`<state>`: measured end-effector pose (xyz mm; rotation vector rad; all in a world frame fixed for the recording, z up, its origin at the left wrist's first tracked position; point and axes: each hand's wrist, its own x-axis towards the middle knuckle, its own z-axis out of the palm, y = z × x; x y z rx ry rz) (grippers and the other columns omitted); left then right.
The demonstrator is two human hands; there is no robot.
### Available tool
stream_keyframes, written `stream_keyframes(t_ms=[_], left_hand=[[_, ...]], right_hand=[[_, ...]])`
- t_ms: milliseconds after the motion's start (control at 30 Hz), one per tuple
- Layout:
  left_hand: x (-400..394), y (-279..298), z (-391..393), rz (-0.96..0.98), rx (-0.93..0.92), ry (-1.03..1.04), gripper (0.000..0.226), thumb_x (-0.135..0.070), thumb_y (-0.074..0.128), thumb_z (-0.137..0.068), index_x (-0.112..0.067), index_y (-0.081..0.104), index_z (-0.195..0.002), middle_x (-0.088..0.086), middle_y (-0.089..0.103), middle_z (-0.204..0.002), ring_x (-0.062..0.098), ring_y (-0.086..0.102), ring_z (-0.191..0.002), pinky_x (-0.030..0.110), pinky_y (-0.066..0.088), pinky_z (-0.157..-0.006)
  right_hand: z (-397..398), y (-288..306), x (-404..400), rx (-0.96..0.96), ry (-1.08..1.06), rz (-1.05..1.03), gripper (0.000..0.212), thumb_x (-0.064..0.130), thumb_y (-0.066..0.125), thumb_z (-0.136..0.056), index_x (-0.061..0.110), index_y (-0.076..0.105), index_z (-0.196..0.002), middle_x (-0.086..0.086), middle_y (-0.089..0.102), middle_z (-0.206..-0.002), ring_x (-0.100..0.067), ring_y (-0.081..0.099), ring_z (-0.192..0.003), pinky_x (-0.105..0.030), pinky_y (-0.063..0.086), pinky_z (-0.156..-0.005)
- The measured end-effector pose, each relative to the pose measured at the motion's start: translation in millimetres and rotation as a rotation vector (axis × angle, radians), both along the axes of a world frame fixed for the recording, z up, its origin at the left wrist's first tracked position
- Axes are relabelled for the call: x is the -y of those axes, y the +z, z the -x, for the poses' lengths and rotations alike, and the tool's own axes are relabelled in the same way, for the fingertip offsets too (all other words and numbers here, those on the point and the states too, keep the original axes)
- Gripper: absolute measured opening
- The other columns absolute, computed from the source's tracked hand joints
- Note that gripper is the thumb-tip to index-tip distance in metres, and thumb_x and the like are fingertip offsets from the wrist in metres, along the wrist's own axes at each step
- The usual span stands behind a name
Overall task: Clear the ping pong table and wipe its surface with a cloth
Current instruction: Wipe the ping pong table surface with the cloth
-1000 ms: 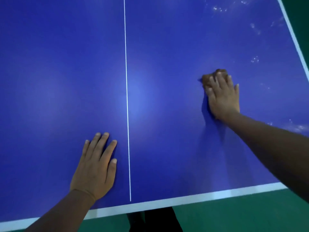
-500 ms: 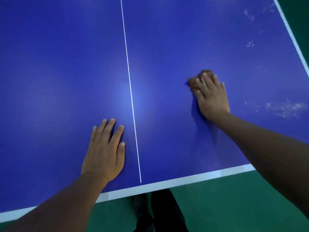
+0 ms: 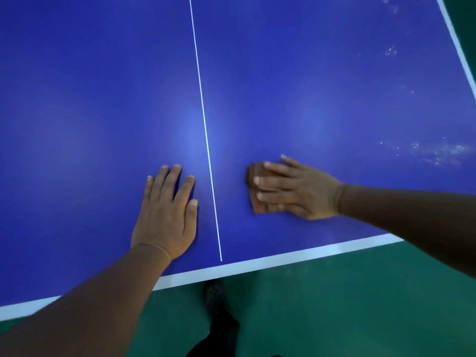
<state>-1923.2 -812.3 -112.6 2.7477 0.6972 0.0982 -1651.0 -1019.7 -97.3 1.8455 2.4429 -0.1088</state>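
The blue ping pong table point(image 3: 309, 73) fills most of the view, with a thin white centre line point(image 3: 203, 117) running away from me. My right hand point(image 3: 296, 189) lies flat with straight fingers on a small brown cloth point(image 3: 253, 173), pressing it to the surface just right of the centre line. Most of the cloth is hidden under the fingers. My left hand point(image 3: 167, 212) rests flat on the table just left of the line, holding nothing.
The table's white near edge point(image 3: 257, 265) runs across below my hands, and the white right edge point(image 3: 456, 45) slants at the far right. Whitish dusty smears point(image 3: 438, 152) mark the surface on the right. Green floor point(image 3: 360, 305) and my dark shoe point(image 3: 213, 295) lie below.
My right hand has slid the cloth leftward and nearer, toward the centre line, its fingers now pointing left. My left hand stays planted on the table.
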Motion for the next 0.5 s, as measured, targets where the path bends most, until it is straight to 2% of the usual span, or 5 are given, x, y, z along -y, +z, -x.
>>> stream_keyframes(t_ms=[67, 133, 333, 433, 500], left_hand=[[0, 0, 1, 0.007, 0.014, -0.003, 0.056, -0.034, 0.024, -0.101, -0.004, 0.05, -0.142, 0.019, 0.037, -0.154, 0.037, 0.023, -0.147, 0.052, 0.011, -0.122], [0, 0, 0, 0.019, 0.03, 0.0, 0.056, -0.033, 0.024, -0.102, -0.004, 0.05, -0.142, 0.019, 0.037, -0.154, 0.036, 0.024, -0.147, 0.05, 0.01, -0.123], [-1, -1, 1, 0.04, 0.071, 0.021, 0.057, -0.033, 0.024, -0.101, -0.003, 0.053, -0.139, 0.019, 0.039, -0.153, 0.036, 0.025, -0.146, 0.049, 0.01, -0.123], [1, -1, 1, 0.041, 0.069, 0.023, 0.057, -0.034, 0.025, -0.101, -0.003, 0.053, -0.14, 0.019, 0.039, -0.152, 0.036, 0.025, -0.146, 0.046, 0.006, -0.123], [1, -1, 1, 0.035, 0.062, 0.022, 0.057, -0.034, 0.026, -0.101, -0.002, 0.053, -0.14, 0.02, 0.04, -0.152, 0.037, 0.025, -0.145, 0.046, 0.005, -0.123]], right_hand=[[13, 1, -33, -0.017, -0.158, -0.06, 0.044, 0.038, 0.037, -0.105, 0.025, 0.049, -0.146, -0.001, 0.039, -0.157, -0.037, 0.028, -0.148, -0.062, 0.026, -0.116], [49, -2, -54, -0.041, -0.228, -0.117, 0.046, 0.039, 0.048, -0.1, 0.027, 0.053, -0.144, 0.0, 0.041, -0.156, -0.037, 0.03, -0.147, -0.061, 0.027, -0.116], [131, -4, 32, -0.097, -0.035, 0.003, 0.06, 0.038, 0.058, -0.09, 0.032, 0.045, -0.148, 0.007, 0.031, -0.161, -0.032, 0.016, -0.152, -0.057, 0.017, -0.12], [88, -7, 80, -0.013, -0.281, 0.018, 0.061, 0.035, 0.05, -0.089, 0.031, 0.037, -0.148, 0.002, 0.031, -0.16, -0.035, 0.022, -0.149, -0.059, 0.022, -0.116], [53, -7, 102, 0.0, -0.657, -0.005, 0.056, 0.031, 0.039, -0.093, 0.028, 0.036, -0.149, -0.007, 0.033, -0.159, -0.038, 0.026, -0.146, -0.064, 0.029, -0.111]])
